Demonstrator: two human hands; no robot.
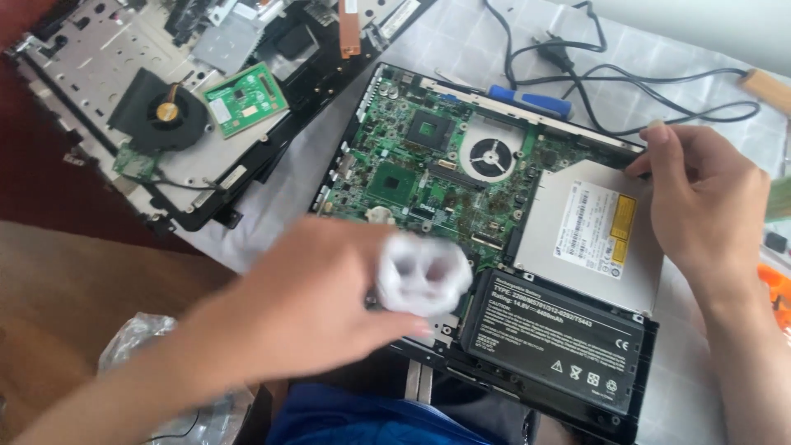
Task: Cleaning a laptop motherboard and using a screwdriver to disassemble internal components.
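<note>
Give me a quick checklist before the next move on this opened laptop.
1. Left hand holds the white wad: ok, though blurred.
2. Right hand steadies the far edge of the optical drive: ok, fingertips touch it.
3. Battery out of the chassis: not ok, it sits in its bay.
4. Motherboard exposed and free of loose items: ok.
5. Cables off the board: ok, they lie behind it.
6. Screwdriver within reach: ok, beside the far edge.

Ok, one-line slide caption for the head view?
Left hand holds a crumpled white wipe over an opened laptop's motherboard; right hand rests on the optical drive edge.
</note>
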